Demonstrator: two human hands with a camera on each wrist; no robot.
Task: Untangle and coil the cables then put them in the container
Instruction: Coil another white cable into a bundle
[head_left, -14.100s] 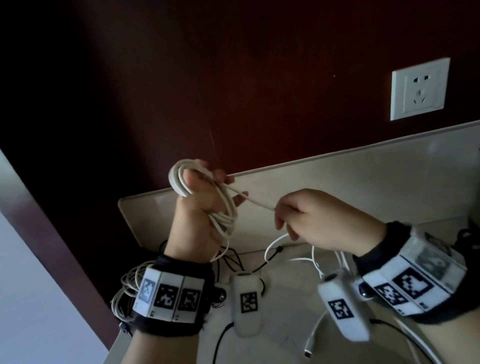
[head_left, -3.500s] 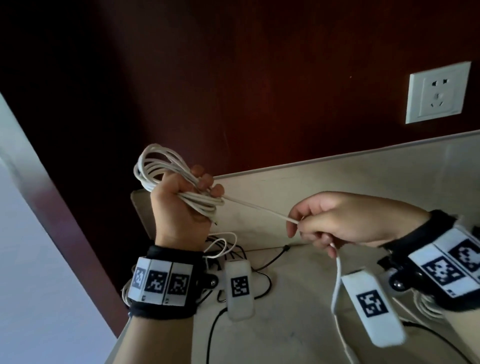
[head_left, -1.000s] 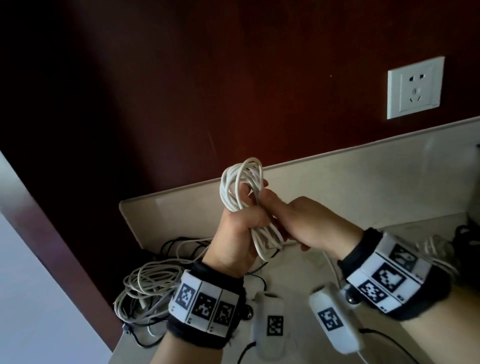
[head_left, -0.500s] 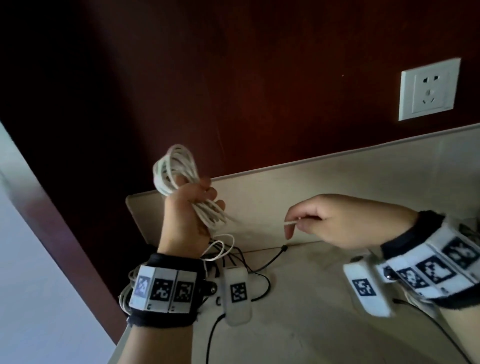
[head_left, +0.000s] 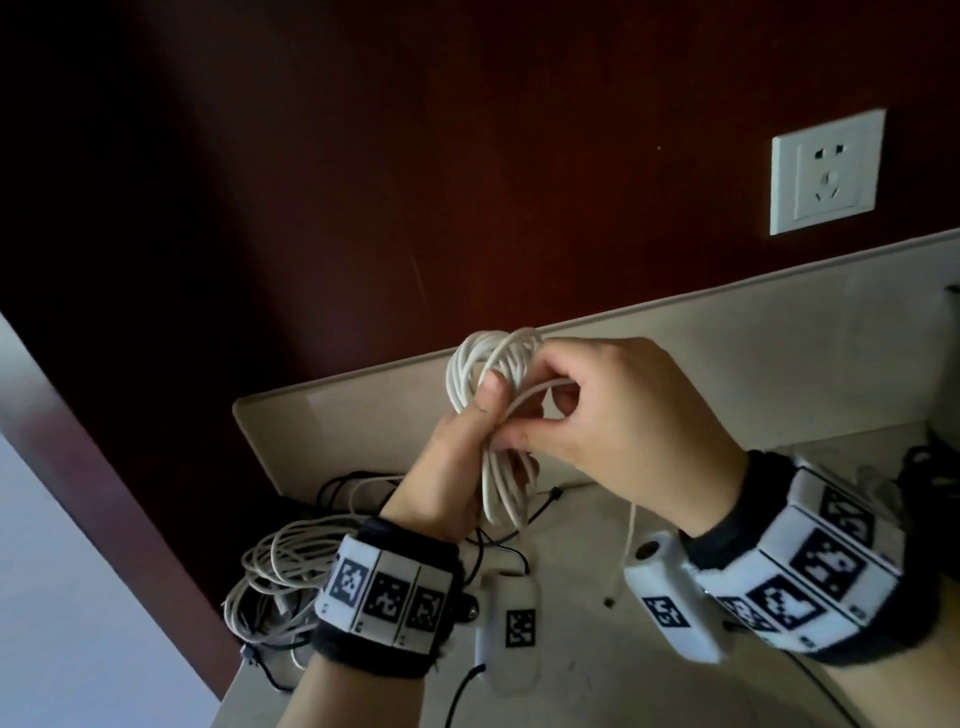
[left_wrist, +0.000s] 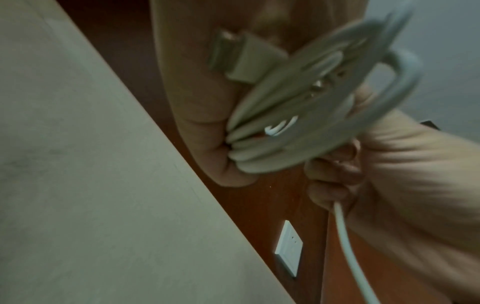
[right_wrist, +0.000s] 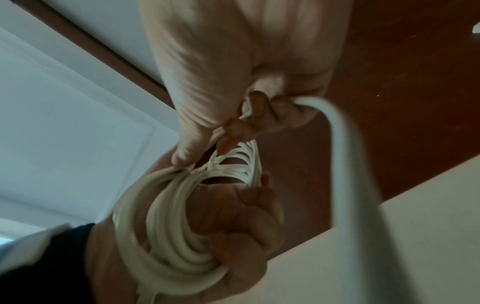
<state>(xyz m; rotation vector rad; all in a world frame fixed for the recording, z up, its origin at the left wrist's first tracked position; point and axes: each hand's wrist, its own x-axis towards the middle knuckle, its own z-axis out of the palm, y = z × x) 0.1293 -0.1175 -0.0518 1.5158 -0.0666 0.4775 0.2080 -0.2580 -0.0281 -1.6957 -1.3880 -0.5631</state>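
A white cable, wound into a coil (head_left: 491, 364), is raised above the counter. My left hand (head_left: 467, 441) grips the coil's middle, thumb over the loops; in the left wrist view the coil (left_wrist: 298, 123) and a USB plug (left_wrist: 233, 55) lie against the palm. My right hand (head_left: 550, 431) is up against the coil and pinches the free strand (head_left: 524, 397) laid across it. The cable's tail (head_left: 630, 540) hangs below my right hand toward the counter. In the right wrist view the coil (right_wrist: 168, 216) sits in my left fist and the strand (right_wrist: 342, 164) arcs away.
A tangled pile of pale cables (head_left: 280, 571) lies at the counter's left end with black cables (head_left: 358, 480) behind it. A wall socket (head_left: 826, 171) is on the dark red wall. Dark items (head_left: 935, 467) sit at the far right. No container shows clearly.
Half a second ago my hands were apart with the cable end stretched between them. Now my right hand has come in to the coil and lays the strand across it.
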